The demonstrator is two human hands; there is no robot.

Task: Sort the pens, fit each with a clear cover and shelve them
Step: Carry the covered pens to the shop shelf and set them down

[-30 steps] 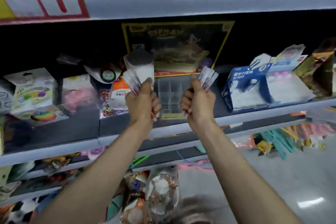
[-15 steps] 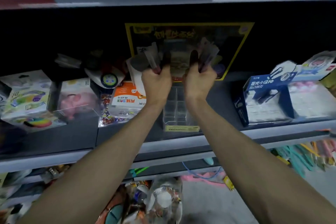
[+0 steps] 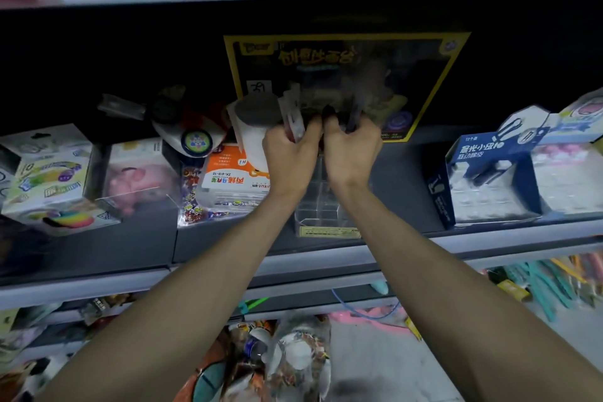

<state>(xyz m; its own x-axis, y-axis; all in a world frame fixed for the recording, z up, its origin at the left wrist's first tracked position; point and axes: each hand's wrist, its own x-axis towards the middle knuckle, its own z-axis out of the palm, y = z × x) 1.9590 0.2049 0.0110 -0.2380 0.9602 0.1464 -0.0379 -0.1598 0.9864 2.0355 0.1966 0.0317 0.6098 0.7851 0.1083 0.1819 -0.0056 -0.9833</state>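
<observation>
Step in hand, as judged: shelving. Both hands meet at the centre of the frame, directly above a clear holder [image 3: 321, 206] with several compartments. The holder stands on the dark shelf [image 3: 489, 240], and a yellow label lies at its front edge.

Left hand [image 3: 290, 153]: the fingers are curled round the left bundle of pens [image 3: 292, 114]. These pens are pale and appear to be in clear covers. They stand upright out of the top of the fist.

Right hand [image 3: 352, 150]: the fingers are curled round the right bundle of pens [image 3: 356, 108]. This bundle is darker and blurred. Whether these pens are covered cannot be told.

The two fists are touching or very nearly so, thumb sides together. The two bundles are apart from each other.

Surroundings: a white roll [image 3: 253, 127] with a dark top stands just left of the left hand. A yellow-framed box [image 3: 424, 75] stands behind both hands. A blue box [image 3: 483, 173] sits at the right of the frame, well apart from the hands.

Next move, as judged:
1. Lower each bundle into its own compartment of the holder, keeping the two groups separate.
2. Line the lower pen ends up with the openings. The fists hide those ends and part of the holder.
3. Loosen each grip only once the pens are seated.
4. Keep the left hand off the white roll.
</observation>
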